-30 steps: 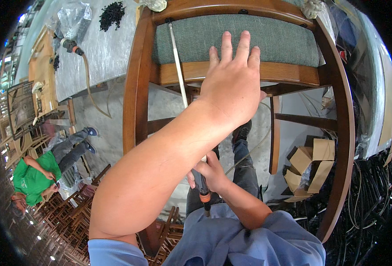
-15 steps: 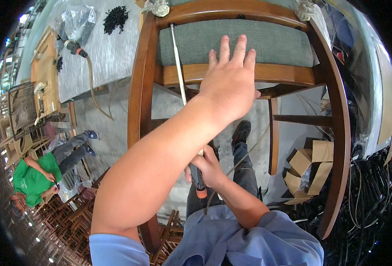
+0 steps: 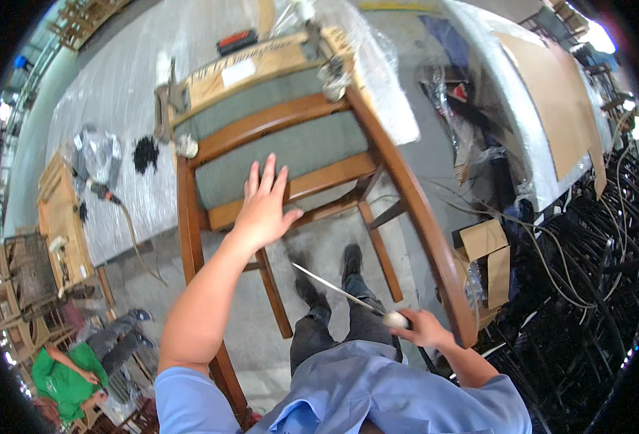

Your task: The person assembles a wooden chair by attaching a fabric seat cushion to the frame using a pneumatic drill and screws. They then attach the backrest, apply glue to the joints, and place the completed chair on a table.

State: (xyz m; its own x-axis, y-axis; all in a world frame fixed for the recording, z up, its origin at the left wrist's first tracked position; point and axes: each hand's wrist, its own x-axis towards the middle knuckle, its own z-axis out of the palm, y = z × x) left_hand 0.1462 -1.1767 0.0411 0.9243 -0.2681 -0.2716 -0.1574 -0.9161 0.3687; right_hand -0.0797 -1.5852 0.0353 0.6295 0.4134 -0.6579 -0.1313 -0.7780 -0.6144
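My left hand lies with fingers spread on the grey-green padded panel and brown wooden rail of a chair. In my right hand, low on the right, is a long-shafted power screwdriver. Its thin pale shaft points up and left, apart from the chair, with the tip below my left hand. My right fingers wrap the grip near a whitish round collar; part of the body is hidden.
Behind the chair are metal clamps and a wooden block on a plastic-wrapped table. Black screws and a second hosed driver lie left. An open carton, hoses and black metal parts are right. A person in green is lower left.
The screwdriver's tip has left the chair's upper rail, and my right hand has carried it down and right. My left hand stays on the chair. The view has shifted, showing more of the table.
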